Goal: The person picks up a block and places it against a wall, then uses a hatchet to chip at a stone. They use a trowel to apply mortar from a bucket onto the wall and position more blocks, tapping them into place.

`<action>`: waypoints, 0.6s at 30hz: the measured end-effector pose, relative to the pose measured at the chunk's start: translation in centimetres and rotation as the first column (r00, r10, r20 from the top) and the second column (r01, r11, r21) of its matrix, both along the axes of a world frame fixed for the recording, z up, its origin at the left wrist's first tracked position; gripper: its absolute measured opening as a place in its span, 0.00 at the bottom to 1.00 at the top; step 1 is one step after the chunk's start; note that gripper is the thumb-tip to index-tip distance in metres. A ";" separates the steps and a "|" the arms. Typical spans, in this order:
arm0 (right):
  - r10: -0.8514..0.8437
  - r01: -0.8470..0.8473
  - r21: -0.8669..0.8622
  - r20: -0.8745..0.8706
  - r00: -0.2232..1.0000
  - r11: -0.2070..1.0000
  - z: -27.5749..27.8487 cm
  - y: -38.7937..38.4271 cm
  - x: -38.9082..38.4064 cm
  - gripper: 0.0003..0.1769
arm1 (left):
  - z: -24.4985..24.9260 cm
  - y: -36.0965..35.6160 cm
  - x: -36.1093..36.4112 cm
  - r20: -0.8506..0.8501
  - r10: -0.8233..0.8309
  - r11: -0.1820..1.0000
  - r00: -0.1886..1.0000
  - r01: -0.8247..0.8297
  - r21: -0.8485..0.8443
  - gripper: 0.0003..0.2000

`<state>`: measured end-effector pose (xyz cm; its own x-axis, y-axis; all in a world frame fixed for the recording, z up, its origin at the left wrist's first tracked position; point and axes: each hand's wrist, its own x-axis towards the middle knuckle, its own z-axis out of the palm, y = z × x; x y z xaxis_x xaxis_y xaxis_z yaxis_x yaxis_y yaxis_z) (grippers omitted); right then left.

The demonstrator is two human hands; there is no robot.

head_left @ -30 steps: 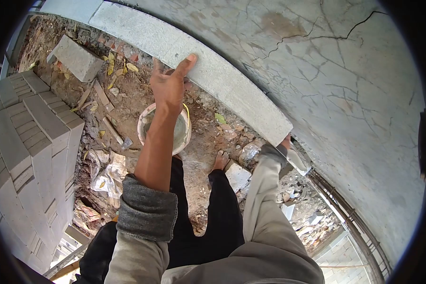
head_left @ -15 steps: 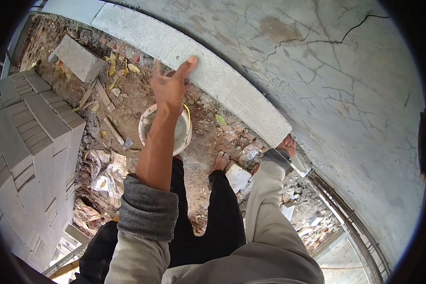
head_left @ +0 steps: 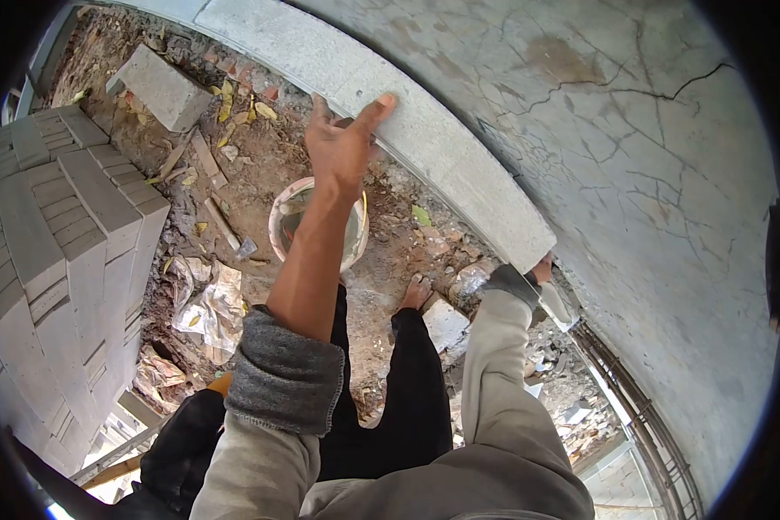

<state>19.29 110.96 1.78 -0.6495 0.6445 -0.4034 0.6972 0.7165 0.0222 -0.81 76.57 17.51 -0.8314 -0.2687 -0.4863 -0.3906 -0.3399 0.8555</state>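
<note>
A long pale block [head_left: 459, 165] lies along the foot of the grey wall, one end toward the lower right. My left hand [head_left: 342, 147] grips its near edge, the thumb on the top face and the fingers at the side, partly hidden beneath. At the block's right end is my right hand [head_left: 542, 268], its fingers against the end and mostly hidden by block and sleeve. Below my left forearm stands a round bucket [head_left: 355, 238] with grey contents, partly covered by the arm.
Stacked grey blocks [head_left: 87, 234] rise at the left. A loose block [head_left: 166, 91] lies on the dirt at upper left, near wood scraps and a crumpled sack [head_left: 217, 303]. The cracked wall [head_left: 615, 156] fills the right; steel bars [head_left: 637, 407] run below it.
The whole view has shifted, so the block, bucket and both hands appear farther right. Both hands remain at the block, and the fingers of my left hand look less blurred.
</note>
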 end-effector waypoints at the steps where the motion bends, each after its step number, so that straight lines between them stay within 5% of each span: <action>1: 0.002 -0.002 0.002 -0.015 1.000 1.000 0.0 0.2 -0.1 0.16 | 0.0 0.0 -0.3 -0.022 0.018 1.000 1.000 -0.018 -0.002 0.58; 3: 0.008 -0.008 0.004 -0.036 0.999 1.000 -0.4 0.4 -0.4 0.16 | 1.1 -0.3 -0.3 0.052 -0.022 0.999 0.998 0.023 -0.022 0.56; 5: 0.009 -0.008 0.019 -0.050 0.999 1.000 -0.4 1.1 0.0 0.15 | 0.1 -0.5 -0.3 -0.088 -0.046 0.996 0.995 0.053 0.071 0.57; 9: -0.005 0.007 0.029 -0.070 0.998 1.000 -0.2 1.7 0.4 0.13 | -1.4 -0.9 -0.4 0.053 -0.066 0.981 0.996 0.075 -0.180 0.61; 14: -0.011 0.014 0.037 -0.080 0.997 0.999 -0.1 1.7 0.7 0.12 | -1.5 -0.8 -0.4 0.027 -0.082 0.989 0.996 0.085 -0.123 0.62; 18: -0.023 0.028 0.058 -0.079 0.997 0.998 0.0 1.9 1.0 0.11 | -1.7 -0.6 -0.6 -0.027 -0.044 0.993 0.999 0.041 -0.108 0.49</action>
<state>20.31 112.86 1.73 -0.6607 0.6825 -0.3126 0.7165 0.6975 0.0085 -1.41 75.93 15.85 -0.8568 -0.2822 -0.4316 -0.3766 -0.2294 0.8976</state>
